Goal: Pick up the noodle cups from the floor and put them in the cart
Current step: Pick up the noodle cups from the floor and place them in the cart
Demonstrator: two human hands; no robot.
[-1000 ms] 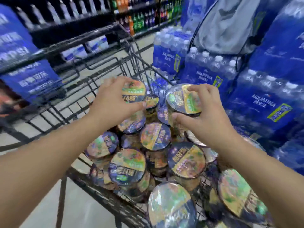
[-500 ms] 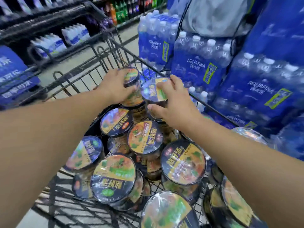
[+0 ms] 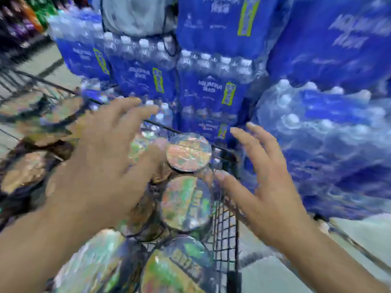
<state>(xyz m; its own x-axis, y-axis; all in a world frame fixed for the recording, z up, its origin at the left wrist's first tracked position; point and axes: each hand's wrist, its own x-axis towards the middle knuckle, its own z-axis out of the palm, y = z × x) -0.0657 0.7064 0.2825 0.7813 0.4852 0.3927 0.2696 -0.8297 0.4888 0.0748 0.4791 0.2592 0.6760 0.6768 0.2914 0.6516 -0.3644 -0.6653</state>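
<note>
The picture is blurred by motion. Several noodle cups with foil lids fill the wire cart (image 3: 225,225); one cup (image 3: 188,152) sits near the cart's right rim and another (image 3: 186,203) lies just below it. My left hand (image 3: 103,157) hovers over the cups with fingers spread and nothing in it. Over the cart's right edge, my right hand (image 3: 262,182) is also open and holds nothing.
Stacked blue packs of bottled water (image 3: 207,85) stand close behind and to the right of the cart. A grey bag (image 3: 135,13) hangs on top of them. Shelves of drinks (image 3: 19,20) line the far left. Pale floor (image 3: 366,233) shows at the right.
Both hands have let go of the two cups they were setting into the cart and now have their fingers spread. The view has swung to the right, toward the water packs.
</note>
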